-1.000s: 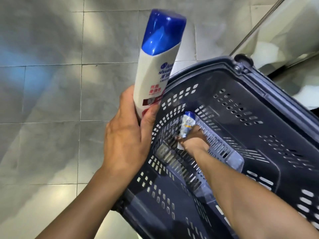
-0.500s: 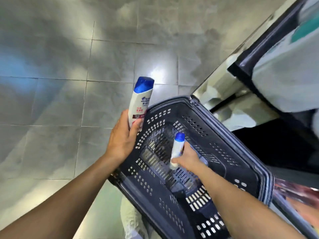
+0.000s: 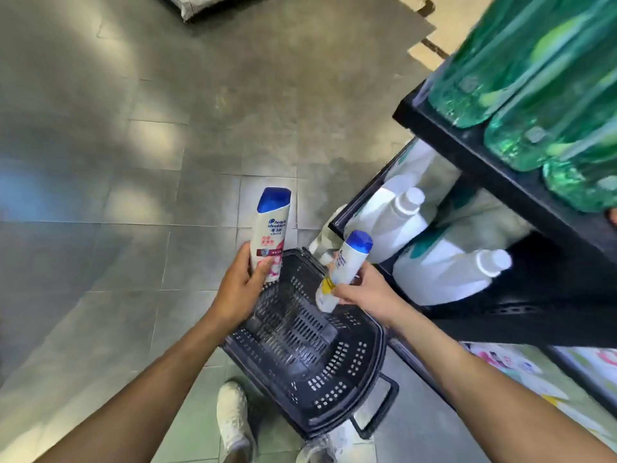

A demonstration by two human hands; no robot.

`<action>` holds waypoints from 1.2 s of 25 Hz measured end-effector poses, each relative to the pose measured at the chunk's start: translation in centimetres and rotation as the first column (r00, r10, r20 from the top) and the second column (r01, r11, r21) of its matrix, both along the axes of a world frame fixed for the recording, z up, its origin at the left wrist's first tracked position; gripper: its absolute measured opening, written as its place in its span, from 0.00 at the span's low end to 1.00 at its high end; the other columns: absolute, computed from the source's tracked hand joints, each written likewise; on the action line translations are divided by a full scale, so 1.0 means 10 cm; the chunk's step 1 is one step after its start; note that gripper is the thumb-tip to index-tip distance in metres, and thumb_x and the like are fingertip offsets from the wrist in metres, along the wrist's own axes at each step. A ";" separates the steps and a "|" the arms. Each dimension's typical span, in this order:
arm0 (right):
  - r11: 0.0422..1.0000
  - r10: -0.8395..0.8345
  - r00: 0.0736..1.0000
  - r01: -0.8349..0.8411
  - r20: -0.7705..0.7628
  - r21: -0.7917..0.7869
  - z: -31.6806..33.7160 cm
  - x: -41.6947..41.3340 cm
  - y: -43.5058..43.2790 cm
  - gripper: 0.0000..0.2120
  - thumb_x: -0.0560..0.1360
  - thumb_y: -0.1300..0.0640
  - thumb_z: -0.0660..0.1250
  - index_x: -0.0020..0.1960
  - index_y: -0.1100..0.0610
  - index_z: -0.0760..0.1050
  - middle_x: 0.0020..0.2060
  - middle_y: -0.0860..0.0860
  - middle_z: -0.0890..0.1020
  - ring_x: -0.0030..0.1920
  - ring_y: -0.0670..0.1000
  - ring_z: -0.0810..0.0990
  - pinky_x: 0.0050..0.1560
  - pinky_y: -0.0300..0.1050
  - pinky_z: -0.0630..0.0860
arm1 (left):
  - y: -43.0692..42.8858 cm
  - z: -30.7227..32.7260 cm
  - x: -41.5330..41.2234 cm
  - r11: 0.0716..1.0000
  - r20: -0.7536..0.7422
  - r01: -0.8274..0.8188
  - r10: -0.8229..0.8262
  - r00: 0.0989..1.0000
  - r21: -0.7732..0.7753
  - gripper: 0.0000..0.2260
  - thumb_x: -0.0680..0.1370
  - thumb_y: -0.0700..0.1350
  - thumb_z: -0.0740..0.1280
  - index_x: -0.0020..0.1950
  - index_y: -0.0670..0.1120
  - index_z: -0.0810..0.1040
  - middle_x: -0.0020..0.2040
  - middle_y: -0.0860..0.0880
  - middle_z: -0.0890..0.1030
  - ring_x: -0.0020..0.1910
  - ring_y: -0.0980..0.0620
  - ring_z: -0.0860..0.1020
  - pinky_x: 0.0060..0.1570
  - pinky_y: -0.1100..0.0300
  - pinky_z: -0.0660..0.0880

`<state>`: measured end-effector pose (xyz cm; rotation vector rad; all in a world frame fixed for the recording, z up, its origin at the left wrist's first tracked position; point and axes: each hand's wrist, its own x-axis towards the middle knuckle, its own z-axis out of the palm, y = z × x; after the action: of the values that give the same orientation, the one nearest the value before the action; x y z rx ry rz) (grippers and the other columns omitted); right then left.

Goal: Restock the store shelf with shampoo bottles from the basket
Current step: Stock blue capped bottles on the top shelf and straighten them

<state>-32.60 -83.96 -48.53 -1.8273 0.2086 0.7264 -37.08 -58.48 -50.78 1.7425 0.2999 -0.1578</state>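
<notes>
White plastic under a blue cap: the Head & Shoulders shampoo bottle with the red label [image 3: 271, 228] stands upright in your left hand [image 3: 238, 290], just left of the frame's centre. Your fingers and thumb wrap its lower end, and the cap points to the top of the frame. Your right hand [image 3: 365, 292], just right of centre, grips a smaller shampoo bottle with a yellow label [image 3: 342, 265] around its middle. This one tilts, blue cap toward the upper right, base toward the lower left. Your hands are apart, each clamped round its own bottle, and both bottles are over the far end of the basket [image 3: 334, 379].

That basket is dark perforated plastic and sits on the floor at lower centre, between your forearms. Its handle [image 3: 384, 411] hangs at the near right corner. Just to its right rises the black store shelf [image 3: 467, 155]. On the lower level, near your right hand, are large white jugs with white caps [image 3: 434, 275]. On the level above, at the upper right of the frame, is a row of green bottles [image 3: 534, 78], blurred. Colourful packs [image 3: 500, 359] at the lower right are too blurred to name. Grey floor tiles [image 3: 133, 162] fill the left half, and your white shoes [image 3: 232, 419] show at the bottom edge beside the basket.
</notes>
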 end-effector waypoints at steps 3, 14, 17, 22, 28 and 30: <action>0.998 -0.029 0.995 0.024 0.095 0.057 0.98 -0.21 -0.29 0.27 0.64 0.64 0.76 0.61 0.50 0.76 0.60 0.50 0.84 0.60 0.48 0.83 0.62 0.49 0.79 | -0.25 0.91 -0.18 0.994 0.097 0.058 -0.049 0.994 -0.090 0.16 0.80 0.54 0.64 0.67 0.53 0.73 0.54 0.62 0.83 0.55 0.62 0.82 0.52 0.67 0.78; 0.951 -0.306 0.881 0.299 0.360 0.077 2.91 -1.05 -1.62 0.23 0.59 0.66 0.72 0.54 0.60 0.80 0.48 0.50 0.88 0.50 0.49 0.85 0.56 0.50 0.80 | -1.48 2.75 -0.19 0.900 0.384 0.409 -0.329 0.863 -0.148 0.16 0.78 0.60 0.68 0.64 0.58 0.76 0.61 0.51 0.84 0.60 0.51 0.82 0.62 0.50 0.78; 0.925 -0.372 0.824 0.370 0.428 0.093 3.37 -1.23 -1.95 0.24 0.58 0.65 0.73 0.55 0.63 0.80 0.48 0.55 0.87 0.50 0.52 0.85 0.57 0.50 0.81 | -1.89 3.08 -0.07 0.868 0.475 0.482 -0.377 0.795 -0.117 0.13 0.79 0.58 0.68 0.63 0.61 0.77 0.60 0.50 0.84 0.59 0.52 0.81 0.63 0.47 0.78; 0.918 -0.369 0.751 0.386 0.548 0.089 4.21 -1.51 -2.62 0.21 0.65 0.60 0.77 0.58 0.59 0.79 0.52 0.53 0.87 0.52 0.51 0.86 0.58 0.49 0.82 | -2.67 3.89 0.01 0.807 0.622 0.591 -0.455 0.638 -0.016 0.11 0.81 0.51 0.66 0.64 0.56 0.76 0.59 0.58 0.83 0.59 0.58 0.80 0.61 0.62 0.75; 0.913 -0.286 0.596 0.407 0.750 0.025 5.42 -1.63 -3.28 0.18 0.74 0.67 0.74 0.62 0.63 0.77 0.55 0.57 0.86 0.55 0.55 0.86 0.58 0.50 0.81 | -3.45 5.08 0.13 0.745 0.791 0.667 -0.421 0.443 0.023 0.10 0.82 0.49 0.67 0.63 0.55 0.77 0.58 0.56 0.84 0.58 0.54 0.81 0.62 0.55 0.78; 0.904 -0.251 0.537 0.427 0.805 -0.003 5.81 -1.69 -3.43 0.19 0.74 0.67 0.74 0.63 0.63 0.76 0.55 0.56 0.86 0.55 0.54 0.86 0.57 0.48 0.82 | -3.66 5.46 0.12 0.722 0.827 0.691 -0.407 0.387 0.032 0.10 0.81 0.48 0.66 0.63 0.54 0.77 0.57 0.58 0.84 0.57 0.57 0.82 0.60 0.60 0.78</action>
<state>-49.49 -118.31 9.58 -2.0437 0.0378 -0.4548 -35.84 -95.05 3.81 1.3390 -0.9848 0.1022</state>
